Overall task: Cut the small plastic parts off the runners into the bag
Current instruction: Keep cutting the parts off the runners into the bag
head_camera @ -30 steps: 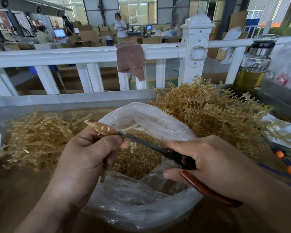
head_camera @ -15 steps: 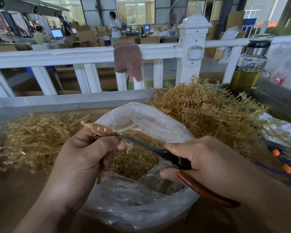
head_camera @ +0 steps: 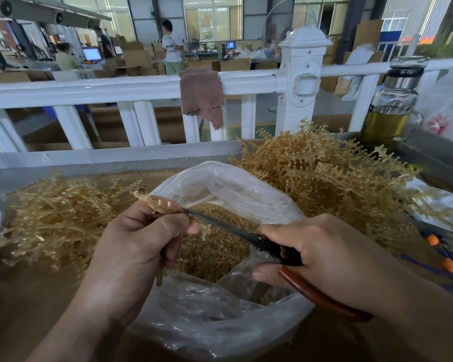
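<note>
Holding a tan plastic runner point(head_camera: 157, 205) over an open clear bag point(head_camera: 233, 189), the left hand point(head_camera: 141, 246) has its fingers point(head_camera: 168, 226) curled round the strip. The right hand point(head_camera: 324, 257) grips red-handled scissors point(head_camera: 228, 227), blade tips touching the runner. Small cut parts point(head_camera: 215, 252) fill the bag on the counter point(head_camera: 24, 296). A heap of uncut runners point(head_camera: 324, 178) lies behind on the right, a bare-looking pile point(head_camera: 55, 218) on the left.
</note>
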